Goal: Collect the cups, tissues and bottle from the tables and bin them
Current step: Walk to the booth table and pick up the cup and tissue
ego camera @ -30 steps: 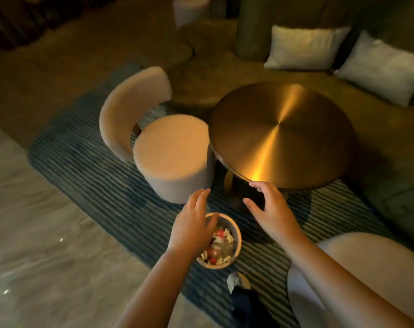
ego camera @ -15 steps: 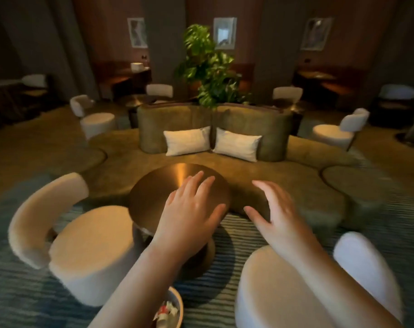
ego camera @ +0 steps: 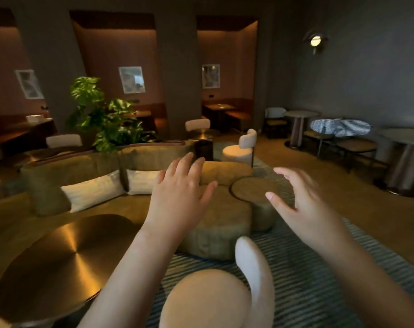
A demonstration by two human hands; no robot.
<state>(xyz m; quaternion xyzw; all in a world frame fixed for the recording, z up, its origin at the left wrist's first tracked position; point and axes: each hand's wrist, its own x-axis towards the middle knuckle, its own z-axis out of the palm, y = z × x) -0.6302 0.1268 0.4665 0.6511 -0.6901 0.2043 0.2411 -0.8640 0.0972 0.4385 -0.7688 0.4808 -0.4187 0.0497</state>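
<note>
My left hand [ego camera: 181,194] is raised in front of me with its fingers spread and nothing in it. To its right, my right hand [ego camera: 300,200] is held up too, fingers loosely bent and holding nothing. Below my left arm lies the round brass table [ego camera: 59,256], its top bare. No cup, tissue or bottle shows on it, and the bin is out of the frame.
A cream round chair [ego camera: 215,297] stands right below my arms. Beyond are an olive curved sofa [ego camera: 87,166] with white cushions [ego camera: 94,189], a small round side table [ego camera: 253,188], a potted plant [ego camera: 102,119], and more tables and chairs [ego camera: 300,124] at the right wall.
My view has lifted from the floor bin and swung right across the lounge. Both hands came up from beside the bin, empty throughout. The bin has left the frame.
</note>
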